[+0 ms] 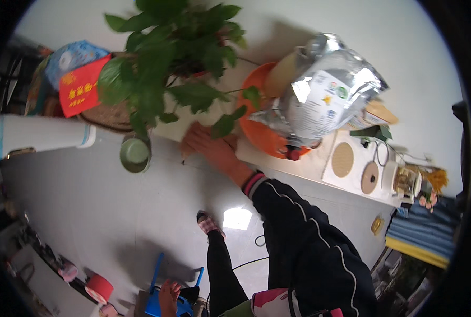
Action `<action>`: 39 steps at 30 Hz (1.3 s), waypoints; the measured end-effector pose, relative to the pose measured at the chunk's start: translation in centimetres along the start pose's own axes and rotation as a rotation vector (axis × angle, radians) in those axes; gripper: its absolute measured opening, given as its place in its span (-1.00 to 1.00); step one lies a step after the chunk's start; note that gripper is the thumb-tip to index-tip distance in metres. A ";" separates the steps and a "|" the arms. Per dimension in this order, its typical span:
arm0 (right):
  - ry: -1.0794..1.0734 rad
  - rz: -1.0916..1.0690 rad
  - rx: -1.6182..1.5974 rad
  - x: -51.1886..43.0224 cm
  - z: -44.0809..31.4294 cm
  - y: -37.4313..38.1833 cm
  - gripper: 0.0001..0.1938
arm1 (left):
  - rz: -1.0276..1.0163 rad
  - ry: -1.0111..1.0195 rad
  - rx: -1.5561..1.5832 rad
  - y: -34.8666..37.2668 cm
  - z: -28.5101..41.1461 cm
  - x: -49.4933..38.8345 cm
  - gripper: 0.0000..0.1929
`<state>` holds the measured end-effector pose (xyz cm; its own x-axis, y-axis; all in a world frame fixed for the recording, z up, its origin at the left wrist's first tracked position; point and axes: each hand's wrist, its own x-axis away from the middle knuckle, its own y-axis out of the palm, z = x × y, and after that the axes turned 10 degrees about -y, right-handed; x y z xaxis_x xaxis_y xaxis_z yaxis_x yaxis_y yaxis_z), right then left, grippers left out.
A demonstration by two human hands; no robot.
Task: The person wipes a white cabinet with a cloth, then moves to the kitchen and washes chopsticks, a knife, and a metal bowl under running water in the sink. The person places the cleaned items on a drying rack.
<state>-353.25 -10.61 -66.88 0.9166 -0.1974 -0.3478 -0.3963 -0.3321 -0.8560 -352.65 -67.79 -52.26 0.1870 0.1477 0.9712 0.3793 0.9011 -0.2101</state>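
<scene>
My right hand (pixel 215 150) reaches over the front edge of a pale shelf top (pixel 168 130), beneath the leaves of a green potted plant (pixel 152 59). By its fingers is a small brownish thing (pixel 186 150) with a dark tip, too blurred to name; whether the hand grips it cannot be made out. To its right, an orange plastic basin (pixel 255 130) holds a silver foil pouch (pixel 322 95) with a dark red cap. Low in the view, my left hand (pixel 170 295) hangs with its fingers apart, over a blue plastic thing (pixel 156 305) with upright bars.
A green cup-like container (pixel 135 154) is at the shelf edge, left of my right hand. Farther left are a red packet (pixel 81 89) and a white bin (pixel 41 134). At right stand a glass kettle (pixel 406 180) and folded blue cloths (pixel 422 230). A cable (pixel 251 261) crosses the floor.
</scene>
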 end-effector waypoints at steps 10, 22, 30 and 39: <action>0.480 0.069 0.159 27.1 5.9 -17.1 -0.47 | -0.089 0.049 -0.166 6.4 2.4 2.0 -0.53; 0.804 0.198 0.271 24.2 5.7 -13.1 -0.42 | -0.061 0.037 -0.159 6.7 -1.4 2.5 -0.57; 0.648 -0.047 0.078 24.2 -3.7 -12.4 -0.50 | -0.117 0.098 -0.120 5.5 -1.0 3.8 -0.56; 0.945 -0.232 -0.759 7.7 -16.6 -11.4 -0.64 | -0.096 0.166 0.145 -3.9 0.3 4.5 -0.59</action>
<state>-342.51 -23.62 -53.45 0.6959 -0.5468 0.4655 -0.4490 -0.8372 -0.3121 -353.53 -70.52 -47.03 0.3074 -0.0002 0.9516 0.2710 0.9586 -0.0874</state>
